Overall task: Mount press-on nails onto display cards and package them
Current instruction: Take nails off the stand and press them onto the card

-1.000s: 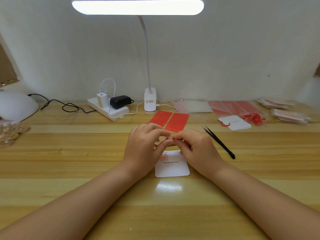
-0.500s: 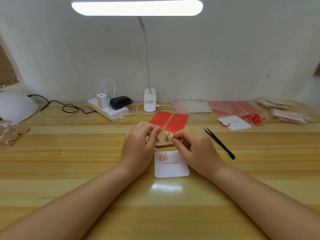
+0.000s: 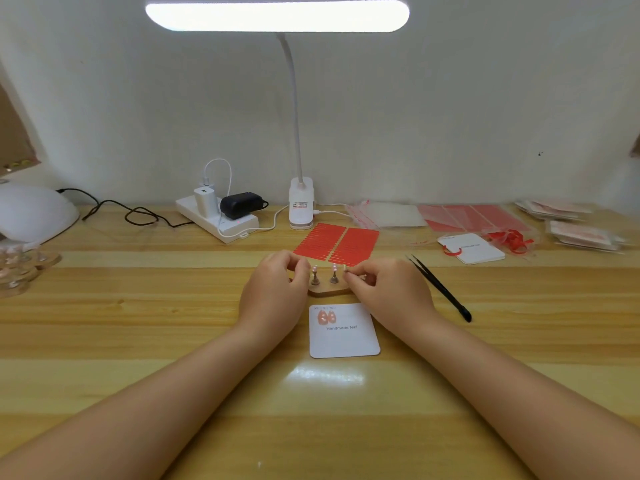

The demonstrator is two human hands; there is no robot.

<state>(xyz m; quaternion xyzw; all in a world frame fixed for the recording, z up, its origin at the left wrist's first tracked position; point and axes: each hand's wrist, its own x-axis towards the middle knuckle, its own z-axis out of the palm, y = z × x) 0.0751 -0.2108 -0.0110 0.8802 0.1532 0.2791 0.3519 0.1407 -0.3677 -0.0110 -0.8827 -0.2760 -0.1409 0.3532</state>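
Display card [image 3: 344,332] lies before the stand [image 3: 329,289], tweezers [image 3: 440,287] seemingly right.

Both hands forward, left hand [image 3: 273,289] curled, right hand [image 3: 388,292] pinching.

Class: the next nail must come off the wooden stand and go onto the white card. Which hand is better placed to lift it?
Right. The right hand already pinches a nail at the wooden stand; the left hand sits at its other end. The card lies just nearer.

A plain white wall [image 3: 450,98] fills the upper frame; a lit white desk lamp [image 3: 277,15] glows at top centre above the wooden table [image 3: 138,341].
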